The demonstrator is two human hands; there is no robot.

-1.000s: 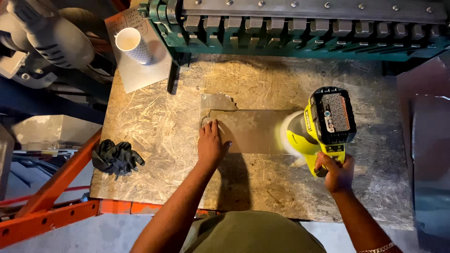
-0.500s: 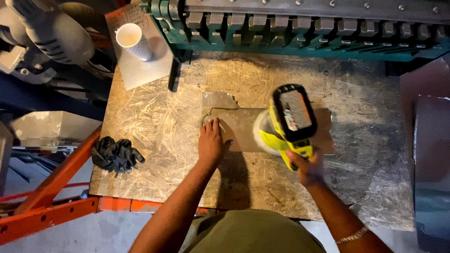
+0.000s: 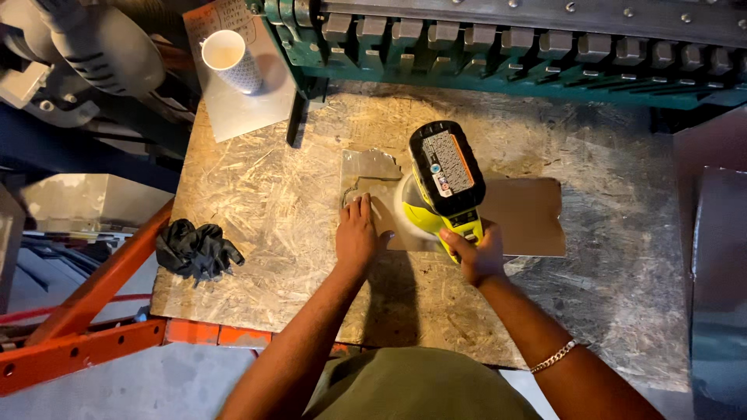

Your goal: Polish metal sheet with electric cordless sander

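Note:
A flat sheet of dull metal (image 3: 523, 211) lies on a chipboard bench top (image 3: 257, 210). My left hand (image 3: 356, 233) presses flat on the sheet's left end, fingers together. My right hand (image 3: 476, 252) grips the handle of a yellow-green cordless sander (image 3: 445, 180) with a black battery on top. The sander's round pad rests on the sheet just right of my left hand. The middle of the sheet is hidden under the tool.
A crumpled pair of black gloves (image 3: 194, 249) lies at the bench's left edge. A paper cup (image 3: 230, 57) stands on a white sheet at the back left. A green toothed metal machine (image 3: 498, 47) runs along the back. An orange steel frame (image 3: 93, 311) sits lower left.
The sander has slid left along the sheet, from its right end to close beside my left hand. My left hand has stayed in place.

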